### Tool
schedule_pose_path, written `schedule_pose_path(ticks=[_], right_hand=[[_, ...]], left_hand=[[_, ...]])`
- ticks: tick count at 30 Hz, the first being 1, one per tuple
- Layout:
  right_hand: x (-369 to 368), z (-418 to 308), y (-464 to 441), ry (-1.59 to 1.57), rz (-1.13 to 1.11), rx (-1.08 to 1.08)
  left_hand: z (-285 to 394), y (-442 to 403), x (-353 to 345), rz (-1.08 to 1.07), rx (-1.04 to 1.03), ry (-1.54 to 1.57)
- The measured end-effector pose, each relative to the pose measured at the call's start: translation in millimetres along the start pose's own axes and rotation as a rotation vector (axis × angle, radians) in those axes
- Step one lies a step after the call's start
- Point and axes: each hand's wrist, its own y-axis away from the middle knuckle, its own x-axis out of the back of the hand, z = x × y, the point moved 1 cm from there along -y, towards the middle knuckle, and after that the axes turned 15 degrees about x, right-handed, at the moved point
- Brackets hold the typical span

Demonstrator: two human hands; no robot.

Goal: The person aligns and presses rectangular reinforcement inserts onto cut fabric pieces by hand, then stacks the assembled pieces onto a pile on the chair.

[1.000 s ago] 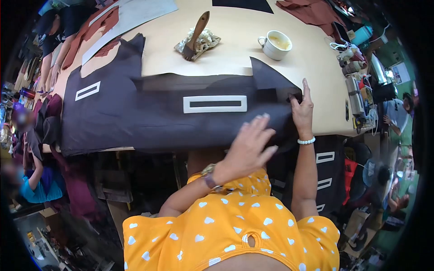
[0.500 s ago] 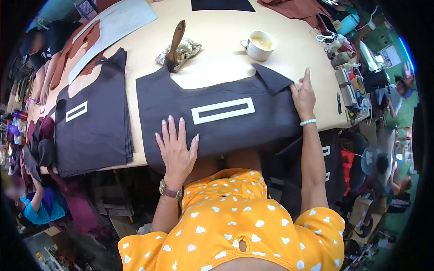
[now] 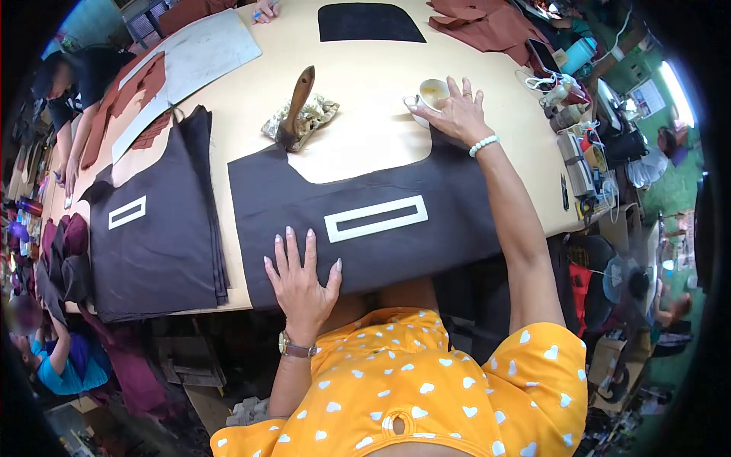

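My left hand (image 3: 302,282) lies flat with fingers apart on a dark cut fabric panel (image 3: 365,266) at the table's front edge. Beyond its fingertips, a white rectangular frame piece (image 3: 377,218) sits on the panel. My right hand (image 3: 457,113) reaches to the panel's far right corner, fingers spread and nothing visibly gripped. It partly hides a white cup (image 3: 433,92) with yellowish contents; whether it touches the cup I cannot tell. Left of the cup, a wooden-handled brush (image 3: 297,107) leans on a crumpled patterned cloth (image 3: 320,118).
A stack of dark panels (image 3: 156,255), topped by another white frame piece (image 3: 127,212), lies at left. Rust-brown fabric (image 3: 495,29) and a dark piece (image 3: 369,23) lie at the back. Tools and cables (image 3: 598,164) line the right edge. Co-workers' hands show at left and far back.
My right hand has moved from the panel's right edge up and left toward the cup. The panel's folded corner now lies further out. My left hand stays flat on the panel.
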Motion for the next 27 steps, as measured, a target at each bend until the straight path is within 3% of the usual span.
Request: schedule_pose_path(ticks=[3,6,10,13,16,22,27], right_hand=[[11.7,-0.3,-1.8,0.026,0.001,-0.014],[13.6,14.3,3.9,0.009,0.259,-0.019],[25.6,11.6,16.7,0.133,0.06,0.068],[21.1,9.6,20.6,0.074,0.096,0.07],[33.5,5.7,27.5,-0.072,0.054,0.151],[29.6,-51.8,111.2,-0.281,0.198,0.282],[-14.2,-90.0,172.8,-0.632,0.141,0.131]], left_hand=[[-0.5,0.2,-1.1,0.009,0.001,0.013],[-0.5,-0.2,-0.3,0.006,0.004,0.021],[-0.7,0.0,-1.5,0.025,-0.005,0.025],[-2.0,0.7,-1.8,0.037,-0.006,0.029],[-3.1,1.5,-3.3,0.04,-0.009,0.018],[-3.7,1.4,-4.6,0.064,-0.032,0.007],[-3.7,2.1,-5.3,0.052,-0.024,0.016]])
